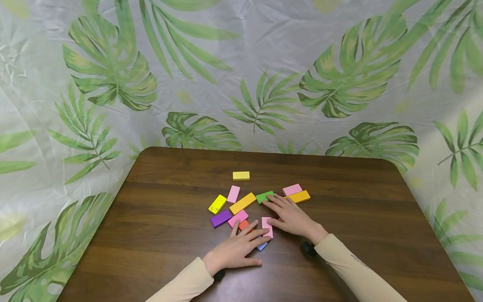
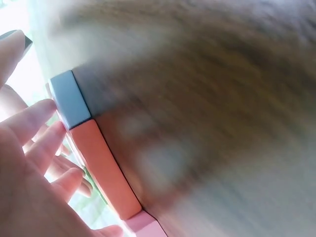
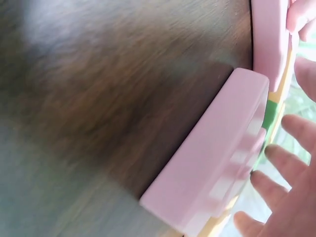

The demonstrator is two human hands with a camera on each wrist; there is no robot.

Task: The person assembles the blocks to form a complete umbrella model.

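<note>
Several flat coloured blocks lie in a loose cluster at the middle of the dark wooden table (image 1: 158, 235). My left hand (image 1: 250, 233) lies flat with spread fingers over a red-orange block (image 1: 243, 225) and a blue block (image 1: 262, 246). The left wrist view shows the blue block (image 2: 69, 98) end to end with the orange block (image 2: 106, 168). My right hand (image 1: 276, 208) rests flat too, its fingertips at a green block (image 1: 265, 196) and its thumb beside a pink block (image 1: 267, 225). That pink block (image 3: 217, 158) fills the right wrist view.
Around the hands lie a purple block (image 1: 221, 218), two yellow blocks (image 1: 217, 204), an orange-yellow one (image 1: 242, 203), several pink ones (image 1: 233, 193) and an orange one (image 1: 300, 196). A leaf-print sheet (image 1: 241, 75) hangs behind the table's far edge.
</note>
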